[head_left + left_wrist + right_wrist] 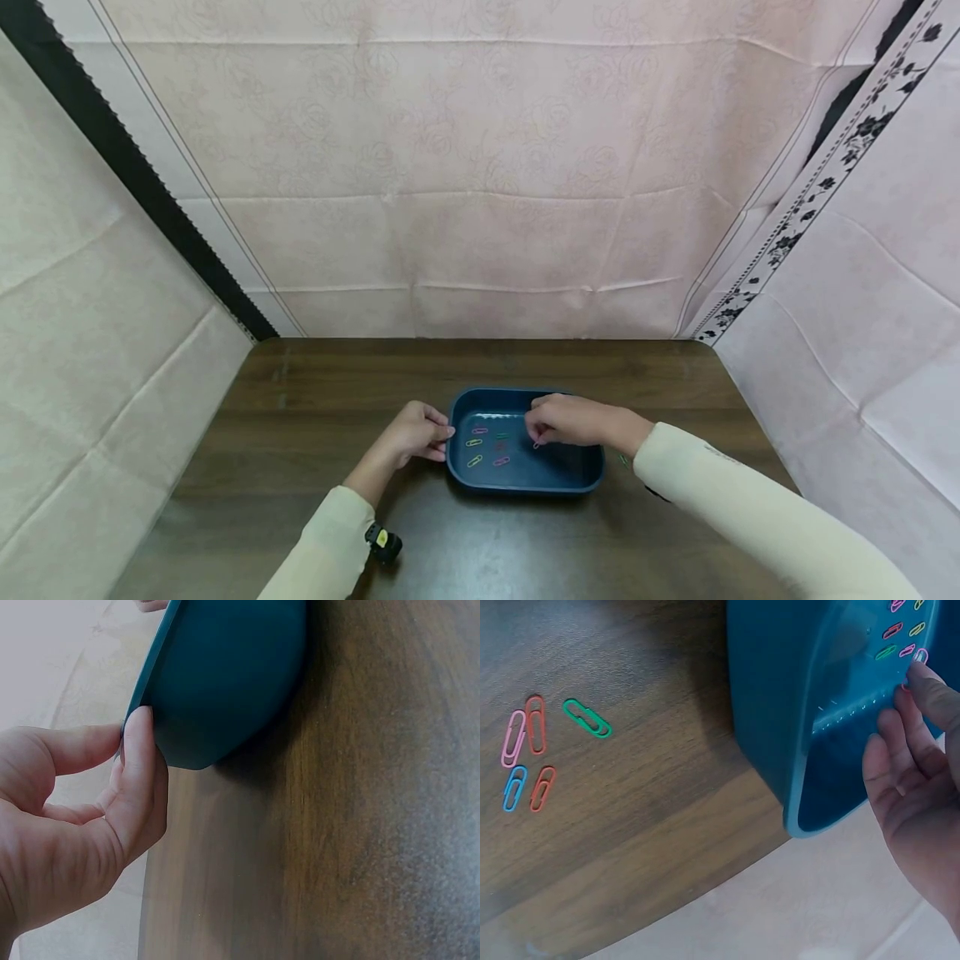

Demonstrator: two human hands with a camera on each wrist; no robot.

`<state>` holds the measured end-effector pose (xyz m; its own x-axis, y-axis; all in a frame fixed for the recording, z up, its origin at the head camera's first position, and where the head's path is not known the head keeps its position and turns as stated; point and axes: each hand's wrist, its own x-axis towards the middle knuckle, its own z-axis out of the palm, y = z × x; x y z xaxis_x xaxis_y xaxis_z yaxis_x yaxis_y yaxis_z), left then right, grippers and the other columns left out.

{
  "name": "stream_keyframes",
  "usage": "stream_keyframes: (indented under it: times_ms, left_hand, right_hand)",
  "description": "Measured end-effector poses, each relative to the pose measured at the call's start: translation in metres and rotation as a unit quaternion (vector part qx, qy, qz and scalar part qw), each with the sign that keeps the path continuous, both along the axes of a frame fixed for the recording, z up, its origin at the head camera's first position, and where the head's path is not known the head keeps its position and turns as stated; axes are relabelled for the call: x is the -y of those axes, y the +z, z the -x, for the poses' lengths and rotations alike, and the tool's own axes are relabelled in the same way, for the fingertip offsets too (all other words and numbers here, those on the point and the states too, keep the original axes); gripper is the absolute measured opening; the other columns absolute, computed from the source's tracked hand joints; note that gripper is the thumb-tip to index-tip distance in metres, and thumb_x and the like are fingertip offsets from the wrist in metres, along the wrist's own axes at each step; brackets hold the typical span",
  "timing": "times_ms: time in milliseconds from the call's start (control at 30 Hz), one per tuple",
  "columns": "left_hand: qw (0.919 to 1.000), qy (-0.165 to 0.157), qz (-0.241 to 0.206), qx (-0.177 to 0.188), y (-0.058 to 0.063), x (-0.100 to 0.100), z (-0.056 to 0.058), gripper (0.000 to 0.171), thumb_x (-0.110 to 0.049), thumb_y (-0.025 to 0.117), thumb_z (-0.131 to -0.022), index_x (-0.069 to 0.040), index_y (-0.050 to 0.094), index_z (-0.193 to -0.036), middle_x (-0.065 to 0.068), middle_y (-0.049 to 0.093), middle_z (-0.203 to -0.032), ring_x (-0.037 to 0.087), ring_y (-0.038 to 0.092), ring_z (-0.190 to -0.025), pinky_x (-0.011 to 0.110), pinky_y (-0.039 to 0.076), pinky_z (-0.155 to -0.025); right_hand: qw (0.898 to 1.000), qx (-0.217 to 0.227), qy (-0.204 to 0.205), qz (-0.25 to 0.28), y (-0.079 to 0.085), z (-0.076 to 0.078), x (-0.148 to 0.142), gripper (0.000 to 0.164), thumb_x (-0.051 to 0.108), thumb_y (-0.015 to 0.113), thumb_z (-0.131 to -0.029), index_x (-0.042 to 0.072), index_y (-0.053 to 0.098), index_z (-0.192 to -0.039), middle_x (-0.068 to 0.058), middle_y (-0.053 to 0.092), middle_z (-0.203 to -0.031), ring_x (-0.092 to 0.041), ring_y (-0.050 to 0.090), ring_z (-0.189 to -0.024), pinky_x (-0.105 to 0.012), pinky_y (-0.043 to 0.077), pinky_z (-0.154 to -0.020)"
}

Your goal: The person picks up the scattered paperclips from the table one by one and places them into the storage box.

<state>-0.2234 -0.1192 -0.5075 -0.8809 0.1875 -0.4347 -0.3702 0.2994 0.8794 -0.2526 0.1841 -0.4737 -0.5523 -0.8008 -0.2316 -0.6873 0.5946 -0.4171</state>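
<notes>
A dark blue tray (525, 486) sits on the wooden table. My left hand (415, 431) pinches its left rim between thumb and fingers, seen close up in the left wrist view on the tray wall (232, 667). Over the tray's inside, my right hand (576, 419) pinches a pinkish paper clip (921, 655) at its fingertips; the fingers partly cover it. Left of that hand, several paper clips lie spaced out on the tray floor, among them a green clip (501, 437), a yellow clip (475, 461) and a pink clip (502, 461).
Outside the tray, several loose paper clips lie on the table in the right wrist view: a green clip (587, 718), a blue clip (514, 788), a pink clip (513, 739) and red ones (536, 725). Pale cloth (465, 167) hangs behind the table and along both sides.
</notes>
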Motion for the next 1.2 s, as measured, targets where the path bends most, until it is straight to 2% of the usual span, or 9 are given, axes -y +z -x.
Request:
stream_keyframes:
  times_ms: [300, 600, 1200]
  left_hand:
    - [1.0000, 0.004, 0.001, 0.003, -0.002, 0.000, 0.002, 0.019, -0.004, 0.067, -0.099, 0.006, 0.062, -0.113, 0.018, 0.066, -0.093, 0.019, 0.067, -0.065, 0.033, 0.065, -0.065]
    - [1.0000, 0.004, 0.003, 0.004, -0.003, 0.000, 0.003, 0.019, -0.004, 0.068, -0.099, 0.007, 0.062, -0.114, 0.018, 0.066, -0.093, 0.019, 0.067, -0.065, 0.033, 0.065, -0.064]
    - [0.9999, 0.008, 0.007, 0.007, -0.002, -0.001, 0.002, 0.018, -0.004, 0.068, -0.098, 0.006, 0.062, -0.113, 0.018, 0.066, -0.094, 0.020, 0.066, -0.069, 0.034, 0.066, -0.066]
  right_hand:
    - [1.000, 0.011, 0.006, -0.023, -0.004, 0.000, 0.013, 0.008, 0.013, 0.070, -0.099, 0.016, 0.068, -0.092, 0.003, 0.063, -0.089, -0.005, 0.053, -0.077, -0.017, 0.051, -0.071]
    - [0.997, 0.016, 0.016, -0.074, -0.015, 0.004, 0.024, 0.010, 0.017, 0.070, -0.099, 0.020, 0.067, -0.090, 0.011, 0.060, -0.083, -0.004, 0.051, -0.073, -0.017, 0.049, -0.067]
    - [0.990, 0.015, 0.005, -0.138, -0.024, 0.001, 0.038, 0.016, 0.015, 0.069, -0.100, 0.021, 0.068, -0.085, 0.010, 0.060, -0.078, -0.005, 0.053, -0.067, -0.018, 0.048, -0.062]
